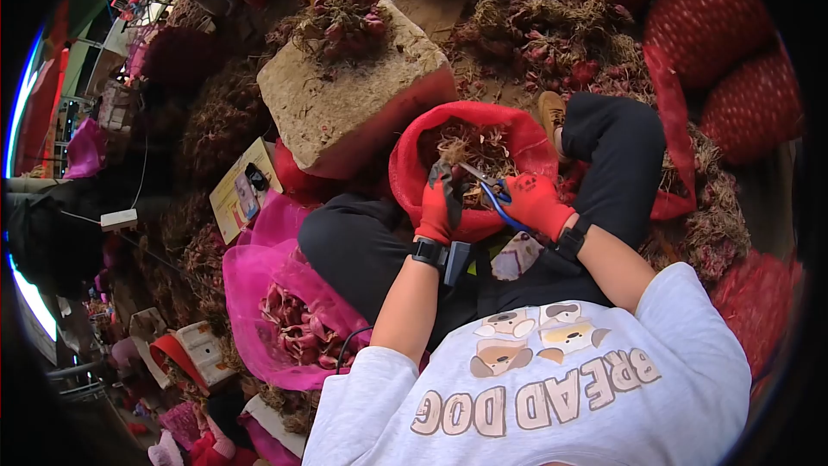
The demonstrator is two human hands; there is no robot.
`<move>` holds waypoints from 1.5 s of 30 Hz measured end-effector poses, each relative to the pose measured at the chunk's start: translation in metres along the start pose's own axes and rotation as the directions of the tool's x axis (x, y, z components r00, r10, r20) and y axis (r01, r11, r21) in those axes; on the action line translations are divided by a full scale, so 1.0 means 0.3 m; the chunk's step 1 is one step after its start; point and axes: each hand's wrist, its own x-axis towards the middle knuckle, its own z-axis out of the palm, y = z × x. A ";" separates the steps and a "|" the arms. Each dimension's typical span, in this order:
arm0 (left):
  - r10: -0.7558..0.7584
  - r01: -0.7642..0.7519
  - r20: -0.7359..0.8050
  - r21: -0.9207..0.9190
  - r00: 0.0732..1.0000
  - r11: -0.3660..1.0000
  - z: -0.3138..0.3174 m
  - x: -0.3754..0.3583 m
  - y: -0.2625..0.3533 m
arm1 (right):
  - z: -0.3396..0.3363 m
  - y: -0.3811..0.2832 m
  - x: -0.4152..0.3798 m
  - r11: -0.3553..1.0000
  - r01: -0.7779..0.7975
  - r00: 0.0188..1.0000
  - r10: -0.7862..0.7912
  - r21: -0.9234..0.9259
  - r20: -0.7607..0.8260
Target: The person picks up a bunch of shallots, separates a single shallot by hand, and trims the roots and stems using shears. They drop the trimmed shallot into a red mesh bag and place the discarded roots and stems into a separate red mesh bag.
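My left hand (442, 203), in a red and dark grey glove, is closed around dried shallot stalks (451, 152); any bulbs inside the fist are hidden. In my right hand (536, 204), gloved in red, is a pair of scissors (496, 198) with blue handles, its blades pointing toward the stalks. Both hands are over an open red mesh bag (409, 155), which holds dry trimmings (483, 148). By my left knee, a pink mesh bag (250, 328) contains loose shallots (297, 328).
A worn foam block (319, 108) beyond the red bag carries a shallot bunch (349, 22). Heaped shallots (552, 39) lie farther off. Full red mesh sacks (711, 17) stand at right. A phone (246, 198) rests on a cardboard sheet (228, 207) at left.
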 end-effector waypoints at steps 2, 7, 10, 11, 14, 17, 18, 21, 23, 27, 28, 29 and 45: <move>-0.142 0.147 0.045 -0.155 0.989 0.977 0.002 -0.001 -0.029 | 0.015 0.014 0.010 0.997 -0.035 0.999 0.033 0.062 0.044; -0.561 0.341 0.148 -0.904 0.814 0.257 -0.020 0.013 0.004 | -0.010 0.045 -0.005 0.953 -0.121 0.980 0.069 0.277 0.188; -0.517 0.256 0.092 -0.933 0.851 0.254 -0.058 0.013 0.023 | -0.084 0.020 -0.051 0.933 -0.074 0.990 0.025 0.351 0.142; -0.490 0.240 0.090 -0.937 0.867 0.253 -0.058 0.012 0.011 | -0.085 0.013 -0.058 0.938 -0.061 0.993 0.022 0.340 0.117; -0.427 0.210 0.083 -0.942 0.900 0.261 -0.052 0.014 -0.003 | -0.114 -0.012 -0.060 0.946 -0.035 0.997 0.012 0.322 0.073; -0.445 0.224 0.056 -0.915 0.894 0.335 -0.049 0.028 0.021 | -0.130 -0.017 -0.058 0.956 -0.021 0.997 0.000 0.294 0.073; -0.476 0.241 0.035 -0.893 0.879 0.380 -0.046 0.035 0.035 | -0.132 -0.016 -0.057 0.960 -0.018 0.997 -0.004 0.281 0.076; -0.475 0.274 -0.057 -0.754 0.878 0.596 -0.054 0.041 0.047 | -0.064 0.016 -0.037 0.761 -0.148 0.989 0.115 0.632 0.094; -0.349 0.194 -0.149 -0.605 0.925 0.773 -0.036 0.044 0.042 | -0.003 0.025 0.033 0.622 -0.152 0.988 0.107 0.768 0.109; -0.245 0.221 0.024 -0.523 0.969 0.823 0.005 0.038 0.068 | 0.018 -0.018 0.166 0.486 0.191 0.966 0.059 0.853 -0.250; -0.200 0.177 0.020 -0.558 0.980 0.810 0.013 0.030 0.088 | 0.026 -0.017 0.195 0.407 0.163 0.979 0.047 0.899 -0.199; -0.157 0.135 0.014 -0.591 0.988 0.795 0.018 0.024 0.096 | 0.034 -0.018 0.223 0.323 0.131 0.989 0.029 0.937 -0.148; -0.323 0.544 0.454 -0.788 0.830 0.289 -0.046 0.061 0.225 | 0.057 0.015 0.214 -0.563 -0.386 0.902 -0.396 0.730 0.171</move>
